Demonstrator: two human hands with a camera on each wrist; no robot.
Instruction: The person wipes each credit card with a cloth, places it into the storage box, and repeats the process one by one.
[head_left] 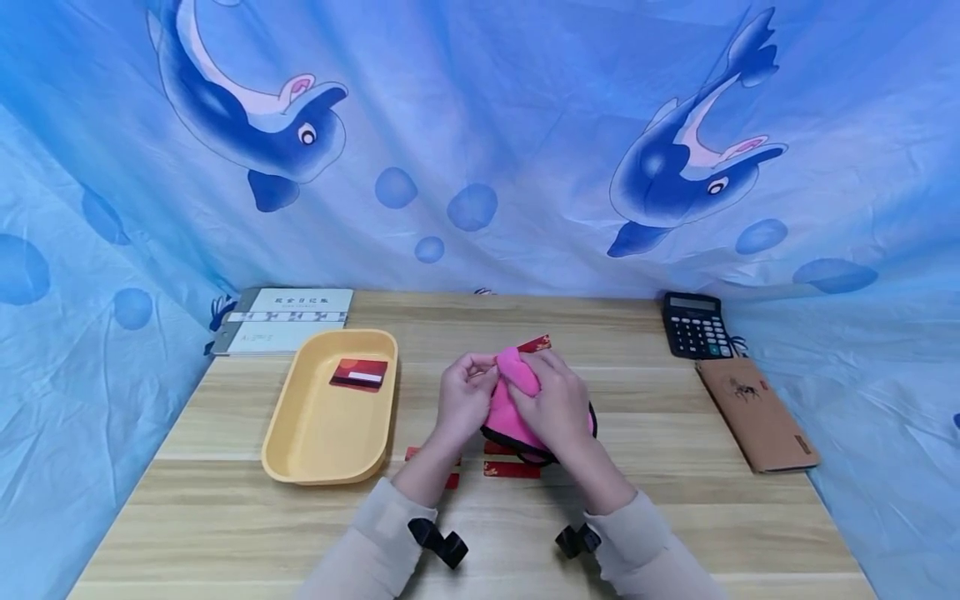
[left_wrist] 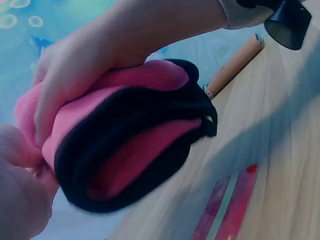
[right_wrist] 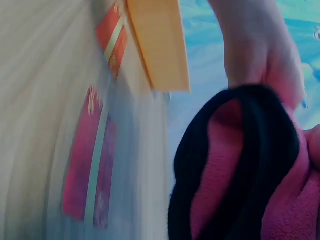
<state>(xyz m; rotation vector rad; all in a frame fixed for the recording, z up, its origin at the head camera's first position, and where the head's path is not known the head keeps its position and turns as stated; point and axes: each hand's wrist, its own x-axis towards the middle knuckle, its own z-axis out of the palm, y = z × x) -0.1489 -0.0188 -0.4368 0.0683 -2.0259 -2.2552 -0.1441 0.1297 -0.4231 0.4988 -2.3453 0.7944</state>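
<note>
A pink fleece pouch-like piece with black edging [head_left: 512, 417] is held up between both hands above the table. My left hand [head_left: 465, 396] pinches its left upper edge with thumb and fingers. My right hand [head_left: 558, 400] grips it from the right, thumb lying across the pink cloth. The left wrist view shows the black-edged opening [left_wrist: 125, 135] facing the camera, gaping on a pink inside. Red cards [head_left: 512, 470] with a pale stripe lie on the table below the hands. Another red card [head_left: 536, 343] shows behind the cloth, partly hidden.
At the left stands a yellow tray [head_left: 273, 437] with a red bank-style card [head_left: 358, 375] in it. A white notebook [head_left: 292, 321] lies behind the tray. On the right are a black calculator [head_left: 693, 325] and a brown notebook [head_left: 761, 417]. A blue dolphin curtain [head_left: 540, 150] hangs behind.
</note>
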